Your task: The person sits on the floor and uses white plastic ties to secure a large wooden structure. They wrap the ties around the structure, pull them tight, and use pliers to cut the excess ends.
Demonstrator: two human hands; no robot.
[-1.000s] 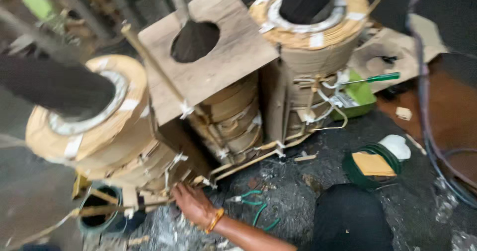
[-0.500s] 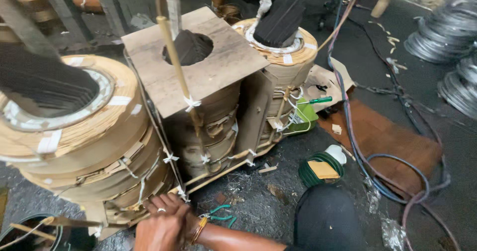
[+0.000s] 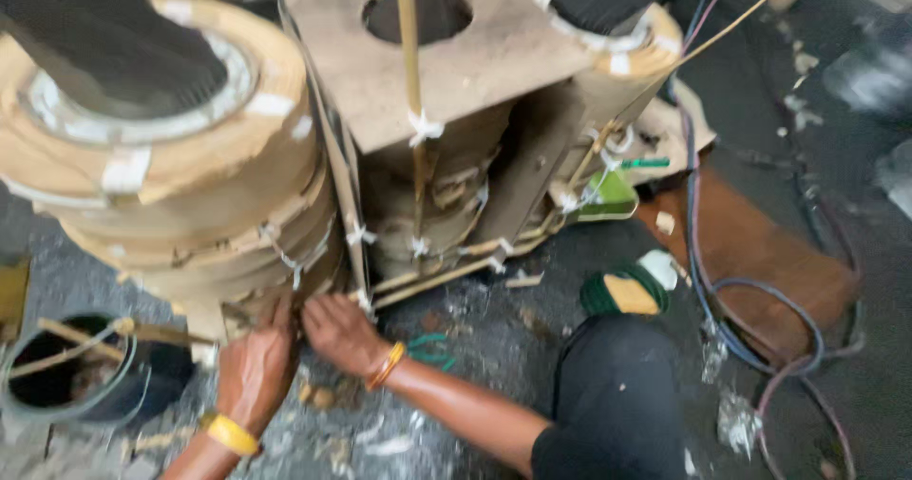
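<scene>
Step in hand: base of left paper-wrapped coil [image 3: 180, 205] being worked. Left hand [image 3: 255, 371] and right hand [image 3: 342, 333] pressed there, fingers curled; held item not discernible. Next probably needs firm tie tension.

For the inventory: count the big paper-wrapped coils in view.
3: left coil above both hands, middle coil under the holed board, right coil behind it. More may be hidden.

a dark bucket [image 3: 66, 385] holding sticks sits at the lower left on the floor [image 3: 494, 319]. a green roll of tape [image 3: 622, 290] lies near a brown board [image 3: 750, 252], with looped cables [image 3: 760, 300] over it. green-handled pliers [image 3: 432, 350] lie on the floor.
</scene>
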